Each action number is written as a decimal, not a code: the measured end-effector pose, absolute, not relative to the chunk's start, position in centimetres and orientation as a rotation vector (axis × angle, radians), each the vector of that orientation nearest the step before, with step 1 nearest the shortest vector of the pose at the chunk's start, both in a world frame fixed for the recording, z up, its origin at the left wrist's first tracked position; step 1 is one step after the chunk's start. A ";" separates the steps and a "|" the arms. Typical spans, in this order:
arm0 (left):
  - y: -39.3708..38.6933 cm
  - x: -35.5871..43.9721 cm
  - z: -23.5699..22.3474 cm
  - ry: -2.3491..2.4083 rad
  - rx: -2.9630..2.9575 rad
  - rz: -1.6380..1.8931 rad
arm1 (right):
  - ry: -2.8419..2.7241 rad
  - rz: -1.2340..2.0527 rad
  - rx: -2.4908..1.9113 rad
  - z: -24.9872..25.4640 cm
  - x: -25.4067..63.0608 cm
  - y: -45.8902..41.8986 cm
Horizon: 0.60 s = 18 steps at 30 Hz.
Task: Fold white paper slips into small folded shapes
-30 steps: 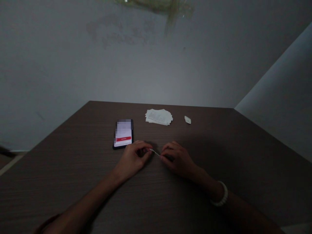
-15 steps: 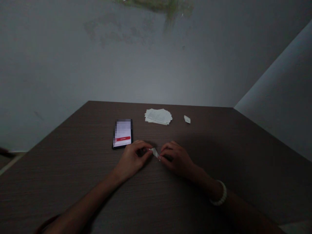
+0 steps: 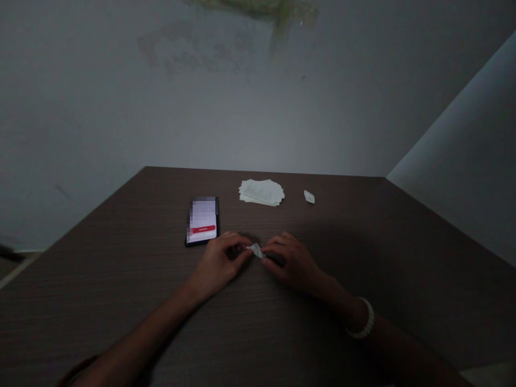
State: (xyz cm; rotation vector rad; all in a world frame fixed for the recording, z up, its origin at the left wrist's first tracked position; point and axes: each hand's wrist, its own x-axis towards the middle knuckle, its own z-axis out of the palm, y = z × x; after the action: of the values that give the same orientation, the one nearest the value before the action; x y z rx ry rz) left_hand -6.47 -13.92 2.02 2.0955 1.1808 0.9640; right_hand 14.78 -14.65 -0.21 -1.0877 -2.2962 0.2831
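A small folded piece of white paper (image 3: pixel 257 250) is pinched between both hands, low over the table. My left hand (image 3: pixel 220 258) grips its left end between thumb and index finger. On the other side, my right hand (image 3: pixel 292 260) holds the paper's right end with thumb and fingertips; a pale beaded bracelet circles that wrist. The fingertips cover both ends of the paper, so its full shape is hidden. Just beyond my left hand lies a phone (image 3: pixel 203 220) with a lit screen and a red bar on it.
A fanned stack of printed paper sheets (image 3: pixel 262 192) lies toward the back of the dark wooden table (image 3: pixel 161 183). To its right rests a small folded paper piece (image 3: pixel 309 196). A grey wall (image 3: pixel 258 118) rises behind the table's far edge, and another slants along the right.
My right thumb and fingertips have shifted slightly on the paper, which now looks shorter and more bunched. My left hand stays in place.
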 end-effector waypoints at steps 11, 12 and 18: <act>-13.7 -6.6 1.8 1.147 2.116 0.975 | -2.263 0.324 -1.030 -0.3 14.5 -14.5; -13.7 -6.6 1.8 1.148 2.118 0.973 | -2.263 0.329 -1.031 -0.3 14.5 -14.5; -14.0 -5.9 2.1 1.190 2.114 1.017 | -2.235 0.358 -1.037 -0.2 14.4 -14.6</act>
State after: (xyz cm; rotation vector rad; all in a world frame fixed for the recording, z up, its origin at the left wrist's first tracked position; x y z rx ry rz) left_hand -5.88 -13.97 2.11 2.1136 1.1901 1.0175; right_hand 14.45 -14.63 -0.24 -1.0374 -2.2351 0.3579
